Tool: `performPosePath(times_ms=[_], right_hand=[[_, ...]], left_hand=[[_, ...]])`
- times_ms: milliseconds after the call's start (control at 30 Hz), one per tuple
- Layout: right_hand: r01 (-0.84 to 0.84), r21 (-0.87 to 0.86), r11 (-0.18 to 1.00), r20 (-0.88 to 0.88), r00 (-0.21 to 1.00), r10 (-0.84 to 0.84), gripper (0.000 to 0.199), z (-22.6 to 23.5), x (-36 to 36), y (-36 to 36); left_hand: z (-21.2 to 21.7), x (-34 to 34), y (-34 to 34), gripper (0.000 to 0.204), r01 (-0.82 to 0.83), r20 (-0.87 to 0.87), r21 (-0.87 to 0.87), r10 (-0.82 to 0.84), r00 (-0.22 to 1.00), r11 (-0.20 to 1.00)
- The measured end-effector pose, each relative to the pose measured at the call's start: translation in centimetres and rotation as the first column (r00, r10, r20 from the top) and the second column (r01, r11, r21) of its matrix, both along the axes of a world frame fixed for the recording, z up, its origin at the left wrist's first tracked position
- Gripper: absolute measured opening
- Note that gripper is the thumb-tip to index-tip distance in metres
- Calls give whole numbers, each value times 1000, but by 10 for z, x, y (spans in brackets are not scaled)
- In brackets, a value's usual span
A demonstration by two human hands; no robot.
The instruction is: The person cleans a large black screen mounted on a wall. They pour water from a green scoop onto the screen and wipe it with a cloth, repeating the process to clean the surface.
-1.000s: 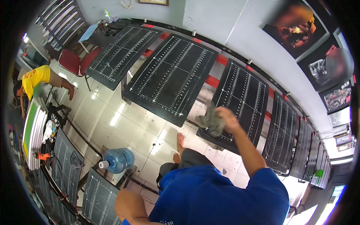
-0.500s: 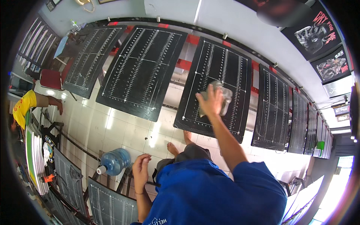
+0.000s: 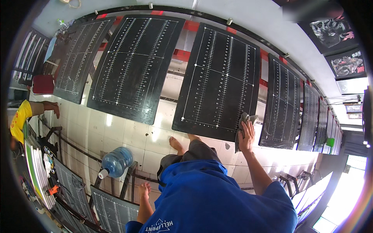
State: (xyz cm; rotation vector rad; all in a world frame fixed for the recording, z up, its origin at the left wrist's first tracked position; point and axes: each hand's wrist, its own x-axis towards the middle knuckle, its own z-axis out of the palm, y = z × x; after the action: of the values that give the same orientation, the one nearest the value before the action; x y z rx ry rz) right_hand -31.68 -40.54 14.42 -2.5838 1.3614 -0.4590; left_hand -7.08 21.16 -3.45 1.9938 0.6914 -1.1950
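Observation:
My right hand (image 3: pixel 247 136) presses a grey cloth (image 3: pixel 241 123) against the lower right corner of a black printing board (image 3: pixel 221 81) marked with white ruler lines. My right arm reaches up from my blue shirt (image 3: pixel 217 198). My left hand (image 3: pixel 144 190) hangs low beside my body with its fingers spread and nothing in it. One bare foot (image 3: pixel 176 144) shows on the white tiled floor below the board.
More black ruled boards (image 3: pixel 134 64) line a rail in a row to the left and right (image 3: pixel 283 101). A blue water bottle (image 3: pixel 115 161) lies on a metal frame. Another person in a yellow shirt (image 3: pixel 21 118) stands at the far left. Boards (image 3: pixel 112 209) also sit at lower left.
My right hand with the cloth has slid from the board's middle down to its lower right corner. My left hand has dropped lower. The view has shifted right.

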Motion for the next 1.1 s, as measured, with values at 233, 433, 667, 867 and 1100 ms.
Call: performPosePath(times_ms=[233, 433, 667, 867, 1100], right_hand=[[-599, 126, 791, -65, 790, 609, 51, 2, 204, 74], [-580, -15, 815, -24, 815, 579, 54, -11, 324, -52], [-232, -162, 959, 76, 966, 247, 54, -36, 451, -343], [-202, -36, 979, 77, 976, 205, 54, -34, 416, -365], [339, -167, 926, 81, 940, -330, 55, -47, 201, -463]], left_hand=[[-27, -10, -50, 31, 26, -127, -51, -32, 991, 998], [35, 17, -159, 47, -74, 68, -364, 105, 992, 929], [56, -16, -177, 47, 5, 3, -115, -5, 1000, 993], [50, -27, -178, 46, 124, -97, -33, -126, 987, 992], [55, 32, -204, 41, 201, 8, -133, -202, 979, 970]])
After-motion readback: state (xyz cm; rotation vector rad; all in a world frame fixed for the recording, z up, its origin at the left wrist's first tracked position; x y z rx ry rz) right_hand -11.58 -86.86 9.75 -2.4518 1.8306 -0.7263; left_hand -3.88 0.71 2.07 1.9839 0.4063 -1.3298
